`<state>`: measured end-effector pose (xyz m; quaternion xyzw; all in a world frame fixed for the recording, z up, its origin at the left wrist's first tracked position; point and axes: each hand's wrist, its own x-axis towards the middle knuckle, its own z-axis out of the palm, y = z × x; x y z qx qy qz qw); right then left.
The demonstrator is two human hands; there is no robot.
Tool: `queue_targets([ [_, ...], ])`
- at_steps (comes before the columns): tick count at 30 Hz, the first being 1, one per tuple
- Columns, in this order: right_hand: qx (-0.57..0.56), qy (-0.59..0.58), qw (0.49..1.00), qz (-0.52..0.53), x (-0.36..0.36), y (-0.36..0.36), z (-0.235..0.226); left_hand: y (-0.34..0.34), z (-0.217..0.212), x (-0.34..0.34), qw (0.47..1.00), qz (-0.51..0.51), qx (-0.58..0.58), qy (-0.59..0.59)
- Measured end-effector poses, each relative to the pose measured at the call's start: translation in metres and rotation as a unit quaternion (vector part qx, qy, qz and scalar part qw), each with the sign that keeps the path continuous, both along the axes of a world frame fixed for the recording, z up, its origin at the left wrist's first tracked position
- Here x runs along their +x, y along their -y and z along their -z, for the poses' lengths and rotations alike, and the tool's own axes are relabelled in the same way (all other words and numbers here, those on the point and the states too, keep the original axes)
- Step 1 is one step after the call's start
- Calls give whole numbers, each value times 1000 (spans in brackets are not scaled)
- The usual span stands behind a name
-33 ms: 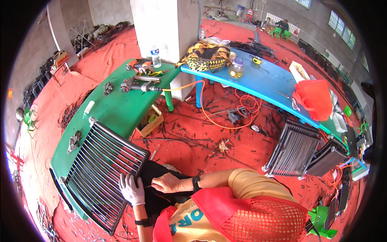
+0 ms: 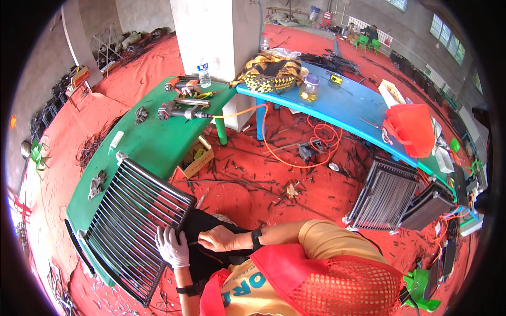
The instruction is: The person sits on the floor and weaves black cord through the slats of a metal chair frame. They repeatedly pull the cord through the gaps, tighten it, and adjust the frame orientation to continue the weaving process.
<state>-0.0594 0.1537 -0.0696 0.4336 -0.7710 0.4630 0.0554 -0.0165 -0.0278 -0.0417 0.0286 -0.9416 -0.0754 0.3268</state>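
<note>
A black rack of many parallel bars (image 2: 142,210) lies slanted over the near end of the green table (image 2: 153,139). On the rack's near edge rests my left hand (image 2: 172,248) in a white glove, its fingers apart and stretched over the bars. My right hand (image 2: 217,239) is bare and closed just right of the rack, above dark cloth on my lap. A thin sliver shows at its fingertips, too small to name. Farther up the green table lies a power tool (image 2: 182,112) joined to an orange hose (image 2: 240,112).
Hand tools (image 2: 190,84) and a water bottle (image 2: 204,73) stand by the pillar. A blue table (image 2: 337,108) carries a jar (image 2: 309,89), a patterned cloth (image 2: 271,73) and a red bag (image 2: 408,129). More racks (image 2: 385,195) lean at right. Black scraps litter the red floor; a carton (image 2: 197,160) sits below.
</note>
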Motion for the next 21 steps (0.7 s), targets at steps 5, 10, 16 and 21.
queue_targets([
  [5, -7, 12, 1000, 2, 0, 1, 1, -1, -2, 6, 991, 31, 100, -79],
  [10, -12, 10, 1000, -3, 0, 1, 2, -5, -9, 13, 980, 50, 173, -90],
  [16, -11, -3, 1000, -3, 0, 2, 4, -27, -70, 15, 920, 113, 322, -195],
  [21, -6, -2, 1000, -9, -1, 5, 7, -30, -128, 92, 886, 204, 277, -309],
])
